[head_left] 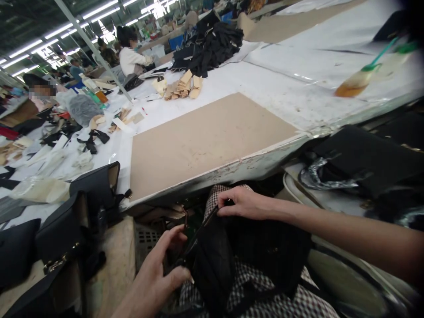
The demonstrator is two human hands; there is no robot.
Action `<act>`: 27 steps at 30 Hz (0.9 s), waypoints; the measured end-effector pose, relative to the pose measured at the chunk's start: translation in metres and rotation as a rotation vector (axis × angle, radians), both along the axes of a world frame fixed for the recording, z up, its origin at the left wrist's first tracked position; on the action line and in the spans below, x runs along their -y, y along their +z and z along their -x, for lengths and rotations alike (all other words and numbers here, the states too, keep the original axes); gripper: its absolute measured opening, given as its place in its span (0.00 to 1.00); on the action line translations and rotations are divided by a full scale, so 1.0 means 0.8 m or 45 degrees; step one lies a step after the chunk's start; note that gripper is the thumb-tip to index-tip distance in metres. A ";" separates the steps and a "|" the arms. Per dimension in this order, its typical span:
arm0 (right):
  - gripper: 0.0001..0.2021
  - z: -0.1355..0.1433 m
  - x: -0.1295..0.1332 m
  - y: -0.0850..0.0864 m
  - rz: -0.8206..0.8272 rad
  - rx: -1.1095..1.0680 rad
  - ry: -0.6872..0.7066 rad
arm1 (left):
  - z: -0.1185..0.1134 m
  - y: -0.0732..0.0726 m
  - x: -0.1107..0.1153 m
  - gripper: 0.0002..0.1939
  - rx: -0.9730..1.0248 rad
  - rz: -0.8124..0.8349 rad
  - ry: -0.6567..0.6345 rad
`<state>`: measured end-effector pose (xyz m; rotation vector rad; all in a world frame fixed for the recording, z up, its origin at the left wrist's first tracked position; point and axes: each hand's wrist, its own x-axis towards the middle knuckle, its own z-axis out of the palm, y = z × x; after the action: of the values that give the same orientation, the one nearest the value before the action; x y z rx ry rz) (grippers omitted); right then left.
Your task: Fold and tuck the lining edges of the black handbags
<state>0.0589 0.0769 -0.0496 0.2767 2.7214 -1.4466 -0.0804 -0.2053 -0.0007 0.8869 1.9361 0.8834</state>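
Note:
A black bag [265,251] lies over checkered cloth [285,300] below the table's front edge. My right hand [243,203] pinches the bag's upper edge, thumb and forefinger closed on it. Left of the bag, my left hand [162,265] has its fingers and thumb spread, with the bag's dark edge close to the fingertips. No grip shows between them. The bag's inside is too dark to make out.
A brown board [212,141] lies on the white table [274,88]. Black bags [62,225] stand at the left; more dark bags [367,159] are at the right. A glue bottle [356,84] stands at the upper right. Two people sit across the table at the upper left.

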 end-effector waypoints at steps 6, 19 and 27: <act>0.09 0.018 -0.018 0.000 0.125 0.123 0.113 | -0.049 -0.003 -0.023 0.16 -0.351 0.039 0.217; 0.09 0.018 -0.013 -0.024 -0.099 -0.100 0.034 | -0.011 -0.042 -0.019 0.16 0.186 0.006 0.289; 0.10 0.019 -0.007 -0.026 -0.146 -0.098 -0.016 | -0.008 -0.043 -0.024 0.16 0.320 0.020 0.334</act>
<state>0.0438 0.0827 -0.0705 0.2483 2.8740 -1.3336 -0.0744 -0.1864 -0.0347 0.4904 1.8591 1.0749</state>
